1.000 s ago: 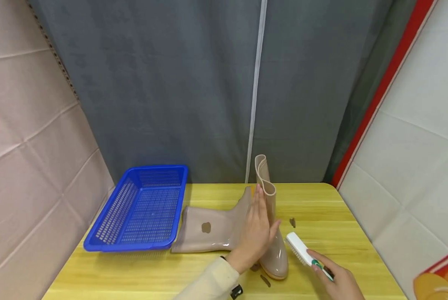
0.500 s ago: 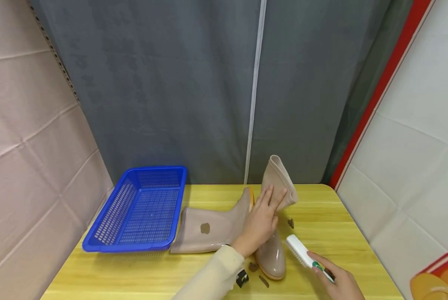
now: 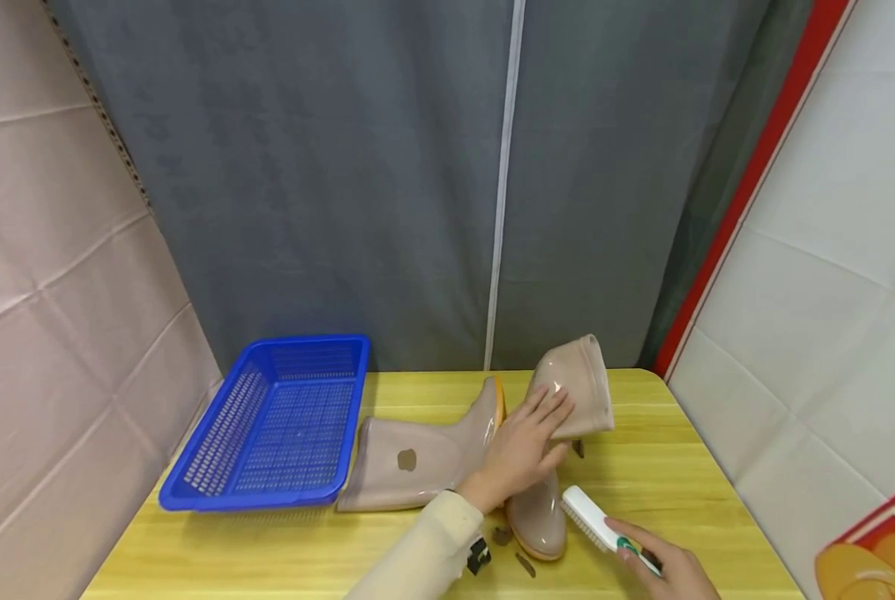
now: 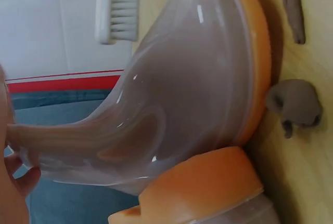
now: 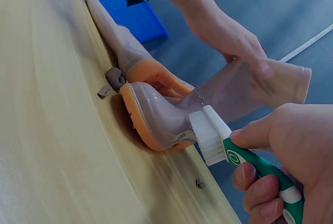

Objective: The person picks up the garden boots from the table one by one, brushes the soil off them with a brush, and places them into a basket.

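Note:
In the head view a beige rubber boot (image 3: 539, 521) stands with its toe toward me, its shaft (image 3: 581, 385) leaning right. My left hand (image 3: 521, 450) presses its outstretched fingers on the shaft. A second beige boot (image 3: 432, 454) lies on its side to the left, a brown patch (image 3: 407, 459) on its shaft. My right hand (image 3: 668, 562) grips the handle of a white and green brush (image 3: 588, 512), just right of the upright boot's foot. In the right wrist view its bristles (image 5: 207, 136) are close to the boot's ankle; whether they touch I cannot tell.
A blue plastic basket (image 3: 357, 417) stands at the left of the wooden table (image 3: 267, 554). Small brown lumps (image 4: 297, 102) lie around the upright boot's toe, and another lump (image 5: 200, 183) lies to its right. A grey curtain (image 3: 342, 192) hangs behind.
The upright boot's shaft has tipped over to the right, and my left hand has followed it with its fingers on the side. The brush has stayed beside the boot, shifting only slightly.

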A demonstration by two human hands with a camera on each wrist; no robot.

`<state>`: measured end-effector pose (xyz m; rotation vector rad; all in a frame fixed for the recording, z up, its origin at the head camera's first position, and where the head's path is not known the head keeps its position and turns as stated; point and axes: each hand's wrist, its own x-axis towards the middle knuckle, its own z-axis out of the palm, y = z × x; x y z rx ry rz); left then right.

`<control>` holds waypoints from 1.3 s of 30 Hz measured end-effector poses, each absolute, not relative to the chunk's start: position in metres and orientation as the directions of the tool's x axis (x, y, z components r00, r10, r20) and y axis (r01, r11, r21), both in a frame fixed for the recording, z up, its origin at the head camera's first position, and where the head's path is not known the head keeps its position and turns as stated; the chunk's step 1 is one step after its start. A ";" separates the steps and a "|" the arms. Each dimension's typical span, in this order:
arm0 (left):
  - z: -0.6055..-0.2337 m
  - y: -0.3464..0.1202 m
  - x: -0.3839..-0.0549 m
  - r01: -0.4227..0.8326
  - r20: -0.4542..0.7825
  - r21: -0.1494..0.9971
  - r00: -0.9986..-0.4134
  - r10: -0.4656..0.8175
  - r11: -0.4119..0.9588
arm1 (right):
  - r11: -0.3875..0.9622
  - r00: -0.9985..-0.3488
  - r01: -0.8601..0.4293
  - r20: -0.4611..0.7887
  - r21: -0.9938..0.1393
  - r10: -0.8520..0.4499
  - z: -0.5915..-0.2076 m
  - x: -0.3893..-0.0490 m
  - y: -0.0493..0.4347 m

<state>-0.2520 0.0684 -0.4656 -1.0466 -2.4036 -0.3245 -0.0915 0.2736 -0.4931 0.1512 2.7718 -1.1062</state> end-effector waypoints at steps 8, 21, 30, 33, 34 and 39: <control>-0.472 0.069 -0.255 0.728 0.461 0.177 -0.656 0.598 0.662 | 0.721 -0.982 0.152 -0.189 -0.676 0.029 -0.493 -0.093 0.273; -0.479 0.085 -0.245 0.602 0.425 0.374 -0.787 0.447 0.705 | 0.699 -0.979 0.145 -0.203 -0.701 0.000 -0.498 -0.090 0.278; -0.475 0.078 -0.250 0.626 0.399 0.314 -0.770 0.499 0.714 | 0.694 -0.975 0.151 -0.220 -0.704 -0.011 -0.497 -0.090 0.279; -0.474 0.077 -0.251 0.672 0.430 0.243 -0.721 0.543 0.700 | 0.699 -0.978 0.131 -0.208 -0.703 -0.026 -0.497 -0.089 0.279; -0.475 0.077 -0.251 0.685 0.451 0.212 -0.701 0.552 0.697 | 0.706 -0.979 0.122 -0.201 -0.698 -0.030 -0.497 -0.090 0.280; -0.479 0.079 -0.255 0.696 0.566 0.088 -0.624 0.539 0.713 | 0.707 -0.978 0.122 -0.205 -0.696 -0.033 -0.496 -0.090 0.279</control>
